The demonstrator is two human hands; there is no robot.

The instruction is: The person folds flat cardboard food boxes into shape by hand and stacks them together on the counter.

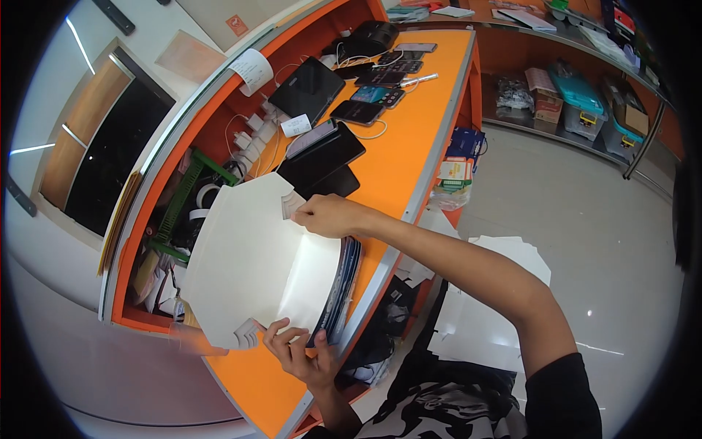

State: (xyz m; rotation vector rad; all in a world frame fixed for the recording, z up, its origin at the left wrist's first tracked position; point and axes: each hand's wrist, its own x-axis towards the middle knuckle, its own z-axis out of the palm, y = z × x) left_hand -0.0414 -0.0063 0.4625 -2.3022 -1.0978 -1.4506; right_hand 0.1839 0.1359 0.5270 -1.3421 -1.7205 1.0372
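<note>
A large white card folder (241, 256) lies spread over the orange counter, its inner side up, with a crease and stepped slits at two corners. My right hand (329, 216) pinches its far corner beside one set of slits. My left hand (303, 356) has its fingers curled at the near edge by the other slits, thumb against the dark blue edges of a stack of folders (341, 289) under the fold. What lies beneath the white card is hidden.
Several phones (357, 111), a black tablet (307, 89) and white cables lie on the orange counter (417, 139). A green basket (179, 197) stands at the left among white chargers (252, 139). White sheets (482, 322) rest near my lap. Boxes and bins (578, 102) fill a shelf at the right.
</note>
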